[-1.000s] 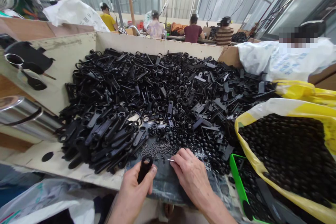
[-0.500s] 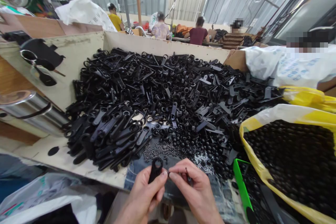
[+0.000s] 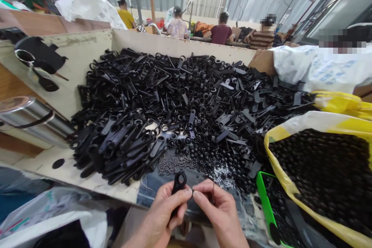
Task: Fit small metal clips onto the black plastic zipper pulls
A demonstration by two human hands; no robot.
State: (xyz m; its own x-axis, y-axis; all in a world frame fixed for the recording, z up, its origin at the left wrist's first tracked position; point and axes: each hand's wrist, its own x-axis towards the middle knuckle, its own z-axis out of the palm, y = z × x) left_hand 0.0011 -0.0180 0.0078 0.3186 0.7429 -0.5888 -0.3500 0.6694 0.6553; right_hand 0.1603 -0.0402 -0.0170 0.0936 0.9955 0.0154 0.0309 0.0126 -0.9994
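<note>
My left hand [image 3: 171, 205] is closed around a black plastic handle with a ring end [image 3: 180, 179], the ring pointing up and away from me. My right hand [image 3: 216, 205] is pinched, thumb and forefinger meeting close to the left thumb tip. A tiny dark piece seems to sit between the two hands, too small to name. Just beyond my hands, small dark screws [image 3: 176, 162] lie in a heap, with shiny silver pins [image 3: 223, 176] to their right. Small black balls [image 3: 200, 153] are scattered behind them.
A large pile of black plastic parts [image 3: 139, 77] fills the walled bench. Stacked black handles [image 3: 124, 143] lie left. To the right are a green tray [image 3: 266, 201] and a yellow bag [image 3: 279, 174] of black balls. A steel flask [image 3: 37, 120] stands left. Several people sit beyond.
Both hands have shifted slightly right in view, with the handle still in the left. The right fingers have curled in, and the dark piece seen in the right palm is now mostly hidden.
</note>
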